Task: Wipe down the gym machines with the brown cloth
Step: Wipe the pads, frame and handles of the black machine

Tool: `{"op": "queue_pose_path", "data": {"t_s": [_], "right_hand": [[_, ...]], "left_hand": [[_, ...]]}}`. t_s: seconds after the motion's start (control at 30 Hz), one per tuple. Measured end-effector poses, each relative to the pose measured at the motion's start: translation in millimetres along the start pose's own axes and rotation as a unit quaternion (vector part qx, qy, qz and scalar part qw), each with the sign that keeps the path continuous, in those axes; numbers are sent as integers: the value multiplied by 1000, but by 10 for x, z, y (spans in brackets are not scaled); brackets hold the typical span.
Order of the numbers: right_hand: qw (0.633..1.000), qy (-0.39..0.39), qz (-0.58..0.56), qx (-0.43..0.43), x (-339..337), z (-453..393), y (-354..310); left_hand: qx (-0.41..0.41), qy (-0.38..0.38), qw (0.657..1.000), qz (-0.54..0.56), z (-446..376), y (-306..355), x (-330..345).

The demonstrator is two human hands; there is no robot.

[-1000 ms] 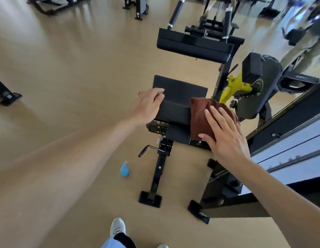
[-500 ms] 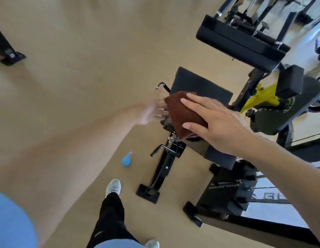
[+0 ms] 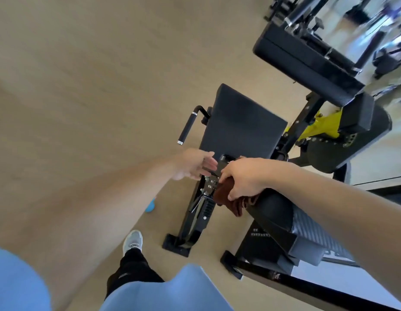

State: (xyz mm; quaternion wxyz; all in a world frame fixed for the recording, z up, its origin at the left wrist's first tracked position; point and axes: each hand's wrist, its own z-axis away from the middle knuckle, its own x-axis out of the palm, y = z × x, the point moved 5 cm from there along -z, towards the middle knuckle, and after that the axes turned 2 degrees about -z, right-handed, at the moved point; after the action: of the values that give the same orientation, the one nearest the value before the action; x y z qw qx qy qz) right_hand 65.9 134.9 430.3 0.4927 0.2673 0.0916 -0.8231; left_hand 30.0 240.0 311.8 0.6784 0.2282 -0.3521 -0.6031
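The cloth [image 3: 234, 202] lies under the right hand [image 3: 244, 176], bunched at the near end of the seat [image 3: 242, 126], where the seat meets a lower pad [image 3: 282, 223]. The right hand's fingers curl down over it and grip it, the thumb low on the side nearest the camera. The left hand [image 3: 195, 163] reaches in from the left, just beside the right hand, at the seat's near left edge; its fingers look straight and relaxed, holding nothing, though blur hides exactly what they touch.

The cloth is brown, crumpled into thick folds, and hangs a little off the pad's edge toward the metal bracket [image 3: 208, 187] below.

The machine [image 3: 307, 63] is black, with a flat padded seat, a side handle [image 3: 188, 126] on its left, a long upper pad above, and a yellow part [image 3: 318, 129] on the right. Its front leg [image 3: 190, 230] runs down to a foot on the tan floor [image 3: 94, 86]. A small blue object [image 3: 150, 207] lies on the floor, partly hidden by the left forearm. A grey shoe [image 3: 133, 240] stands near the leg. The right forearm crosses over the lower pad and hides part of it.
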Motion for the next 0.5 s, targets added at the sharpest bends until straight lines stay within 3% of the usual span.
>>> {"op": "queue_pose_path", "data": {"t_s": [0.13, 0.3, 0.4, 0.5], "right_hand": [[999, 9, -50, 17, -14, 86, 30], [997, 15, -71, 34, -51, 466, -46], [995, 77, -61, 27, -38, 812, -131], [982, 186, -23, 16, 12, 1110, -209]], "left_hand": [[-24, -29, 999, -14, 115, -162, 106], [-6, -130, 991, 18, 349, -317, 296], [33, -144, 987, 65, 532, -308, 403], [75, -134, 983, 99, 676, -267, 482]]}}
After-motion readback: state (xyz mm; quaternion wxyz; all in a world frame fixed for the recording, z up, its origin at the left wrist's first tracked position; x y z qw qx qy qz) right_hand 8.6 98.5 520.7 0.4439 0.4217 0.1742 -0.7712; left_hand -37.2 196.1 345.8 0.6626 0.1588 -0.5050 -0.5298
